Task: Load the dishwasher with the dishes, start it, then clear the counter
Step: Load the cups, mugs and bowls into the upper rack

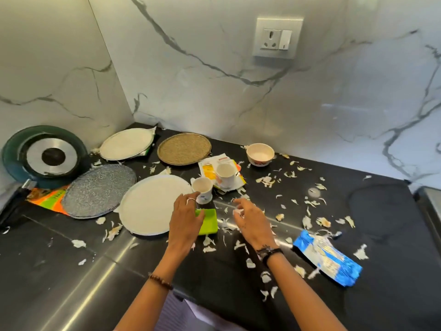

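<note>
Fingers (191, 200) of the left hand (185, 220) lie loose and flat on a green cloth (210, 222), pressing it down. Fingers of the right hand (248, 220) curl in and pinch a small white scrap (238, 212).

Take the green cloth as the middle spot. Nearer than the cloth, white peel bits (265, 277) lie all over the black counter (393, 235). Out to the right of it and a little nearer lies a torn blue wrapper (328, 258). Touching the cloth's left edge is a big white plate (149, 204). Just behind the cloth stands a small cup (202, 188), very near the left fingertips. A little farther back a second cup (225, 175) sits on a yellow packet (208, 169). Farther still and to the right is a bowl (260, 154). A woven mat (184, 148) and another white plate (126, 144) sit far back by the wall.

The dishes are on the counter, not in the dishwasher.

I think a wipe forward could bump the small cup and tip it. A sideways wipe could push bits onto the big plate, or off the front edge to the floor.
</note>
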